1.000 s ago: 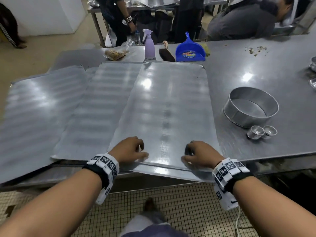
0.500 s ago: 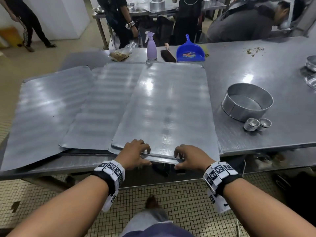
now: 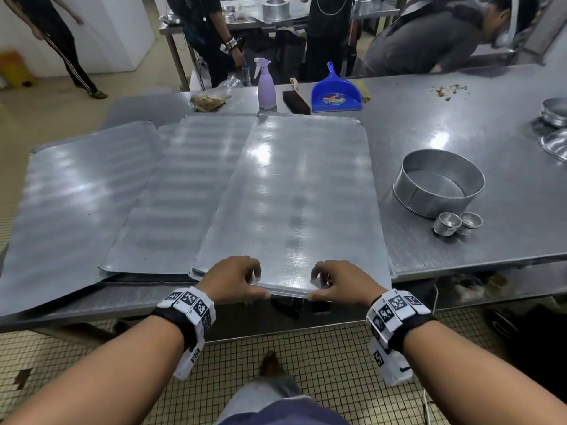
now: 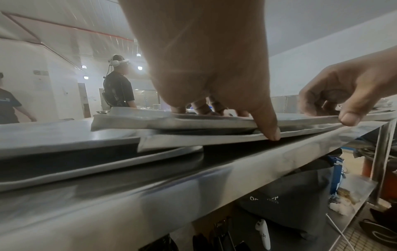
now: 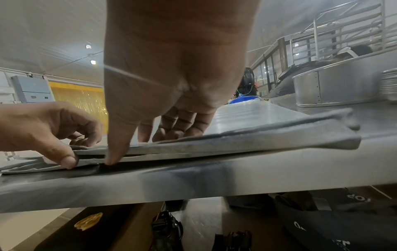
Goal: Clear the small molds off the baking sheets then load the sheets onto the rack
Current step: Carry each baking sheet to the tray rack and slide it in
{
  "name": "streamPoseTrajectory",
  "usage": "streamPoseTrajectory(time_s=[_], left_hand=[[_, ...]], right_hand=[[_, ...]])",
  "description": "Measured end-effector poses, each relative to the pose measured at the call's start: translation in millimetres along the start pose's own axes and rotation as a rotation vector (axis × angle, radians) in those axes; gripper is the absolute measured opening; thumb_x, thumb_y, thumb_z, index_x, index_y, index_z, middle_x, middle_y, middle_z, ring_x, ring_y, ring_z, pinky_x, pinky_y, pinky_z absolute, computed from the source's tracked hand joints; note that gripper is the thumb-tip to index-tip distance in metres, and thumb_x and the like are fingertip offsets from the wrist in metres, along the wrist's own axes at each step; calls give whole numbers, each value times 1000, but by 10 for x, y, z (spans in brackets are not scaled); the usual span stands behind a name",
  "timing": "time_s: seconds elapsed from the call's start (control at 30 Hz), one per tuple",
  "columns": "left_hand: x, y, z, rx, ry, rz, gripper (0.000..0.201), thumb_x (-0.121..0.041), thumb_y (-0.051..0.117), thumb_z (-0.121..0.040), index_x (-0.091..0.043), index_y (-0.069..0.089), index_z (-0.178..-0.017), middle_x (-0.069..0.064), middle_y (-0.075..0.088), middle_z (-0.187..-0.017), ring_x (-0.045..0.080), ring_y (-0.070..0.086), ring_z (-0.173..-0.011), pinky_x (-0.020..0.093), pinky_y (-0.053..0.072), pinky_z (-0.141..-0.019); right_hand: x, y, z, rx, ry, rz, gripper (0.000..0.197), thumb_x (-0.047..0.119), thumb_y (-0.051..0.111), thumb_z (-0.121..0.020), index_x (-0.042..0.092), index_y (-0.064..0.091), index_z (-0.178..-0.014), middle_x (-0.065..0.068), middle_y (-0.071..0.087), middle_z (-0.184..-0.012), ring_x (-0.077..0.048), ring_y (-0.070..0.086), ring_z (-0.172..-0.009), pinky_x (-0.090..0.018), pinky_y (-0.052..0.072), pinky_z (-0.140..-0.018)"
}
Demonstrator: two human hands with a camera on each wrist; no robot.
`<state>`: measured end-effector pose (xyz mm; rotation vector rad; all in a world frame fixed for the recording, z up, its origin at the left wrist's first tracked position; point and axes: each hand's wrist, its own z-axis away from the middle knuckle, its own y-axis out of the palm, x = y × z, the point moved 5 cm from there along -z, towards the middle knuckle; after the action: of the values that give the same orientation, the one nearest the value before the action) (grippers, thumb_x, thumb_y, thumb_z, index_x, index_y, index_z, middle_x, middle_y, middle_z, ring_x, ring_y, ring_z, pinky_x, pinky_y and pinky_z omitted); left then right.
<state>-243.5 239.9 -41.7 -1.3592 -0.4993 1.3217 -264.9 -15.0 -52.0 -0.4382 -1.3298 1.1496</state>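
The top baking sheet (image 3: 294, 194) lies bare on a stack at the table's near edge. My left hand (image 3: 236, 279) and right hand (image 3: 334, 282) both grip its near rim, fingers curled on top and thumbs at the edge. In the left wrist view my left hand (image 4: 247, 108) holds the sheet (image 4: 193, 122) slightly raised off the one below. The right wrist view shows my right hand (image 5: 154, 118) on the same rim (image 5: 257, 141). Two small molds (image 3: 448, 223) stand on the table to the right.
Two more sheets (image 3: 171, 194) (image 3: 76, 204) overlap to the left. A round cake pan (image 3: 438, 182) sits right of the stack. A spray bottle (image 3: 266, 87), brush (image 3: 296, 101) and blue dustpan (image 3: 336, 95) line the far edge. A tray rack (image 5: 343, 30) stands far right. People work behind the table.
My hands went from lying on the sheet to curling round its near rim. The rim has lifted a little, and my head has pulled back.
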Motion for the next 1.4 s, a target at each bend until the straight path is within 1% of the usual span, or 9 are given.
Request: streamPoseTrajectory(time_s=[0.2,0.4,0.8,0.9,1.07,1.17,1.27,1.33,1.4], left_hand=[[382,-335,-249,-110,-231,223,29,-48,75,-87,-25,66,-101,-7,67,-85,13,64,-77,21,43,-62],[881,-555,-434,-170,-438,98,67,-45,77,-86,-18,51,-141,14,53,-132,33,61,-112,41,50,-97],[1235,-724,-952,-185,-529,292,67,-33,79,-87,-5,50,-142,19,59,-141,35,58,-124,37,44,-99],[1263,-767,-1059,-183,-492,331,56,-27,78,-90,-6,58,-138,16,66,-131,31,63,-112,35,45,-95],[1326,-728,-1144,-150,-440,432,7,-18,75,-92,-19,72,-99,-6,75,-89,23,73,-93,36,55,-91],[1368,-713,-1143,-159,-440,493,11,-12,75,-91,-23,74,-93,-13,76,-80,19,75,-87,36,56,-90],[1358,-715,-1166,-167,-433,516,15,-7,75,-91,-18,71,-101,-14,72,-76,5,67,-73,27,57,-80],[1349,-729,-1174,-161,-425,519,19,-7,75,-91,-17,68,-106,-12,69,-80,1,63,-72,17,51,-69],[1357,-728,-1177,-154,-422,525,20,-8,75,-91,-16,67,-107,-13,69,-86,-1,63,-77,18,52,-73]], right_hand=[[-556,-393,-9,-237,236,50,33,54,62,-89,31,61,-111,9,58,-106,-14,58,-99,-32,48,-80],[-1271,-654,171,-441,613,-27,54,42,66,-89,20,51,-136,-14,49,-138,-34,44,-129,-48,43,-101],[-1525,-747,-155,-404,622,-264,40,39,65,-93,13,63,-124,-11,68,-123,-30,62,-113,-35,45,-92],[-1550,-789,-272,-386,602,-255,31,37,64,-94,15,65,-115,-9,70,-115,-30,63,-106,-31,43,-83],[-1604,-775,-403,-396,585,-279,28,37,66,-93,16,68,-111,-7,72,-108,-29,64,-98,-36,48,-86],[-1624,-757,-436,-377,582,-282,33,39,65,-94,16,66,-117,-5,69,-108,-24,60,-93,-33,43,-81],[-1694,-719,-486,-358,594,-292,46,42,65,-93,12,60,-128,-9,67,-119,-28,61,-106,-34,44,-87],[-1720,-705,-509,-346,609,-294,46,44,64,-93,11,59,-125,-8,66,-117,-28,61,-107,-33,43,-86],[-1734,-693,-512,-331,624,-288,39,46,63,-93,11,60,-111,-6,67,-106,-28,61,-100,-33,43,-83]])
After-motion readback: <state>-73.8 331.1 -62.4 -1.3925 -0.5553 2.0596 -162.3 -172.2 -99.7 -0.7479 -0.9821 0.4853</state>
